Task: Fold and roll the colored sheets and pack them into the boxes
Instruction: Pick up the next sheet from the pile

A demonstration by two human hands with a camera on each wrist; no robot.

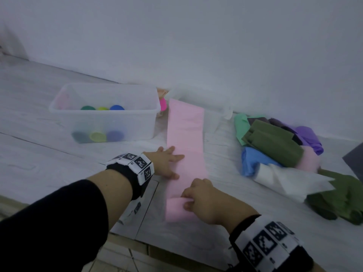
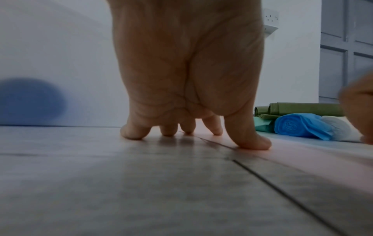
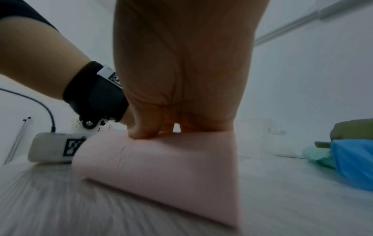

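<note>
A long pink sheet point(image 1: 185, 134), folded into a narrow strip, lies on the table running away from me. Its near end is turned over into a rolled fold point(image 1: 175, 210). My right hand point(image 1: 198, 195) grips that rolled end point(image 3: 161, 158) with curled fingers. My left hand point(image 1: 169, 161) lies flat, fingers spread, pressing the strip's left edge point(image 2: 252, 148) against the table. A clear plastic box point(image 1: 106, 112) at the back left holds green, yellow and blue rolls.
A pile of loose sheets point(image 1: 275, 142) in green, olive, purple, blue and white lies at the right, seen also in the left wrist view as a blue roll point(image 2: 298, 126). A second clear box point(image 1: 214, 107) stands behind the pink strip, against the white wall.
</note>
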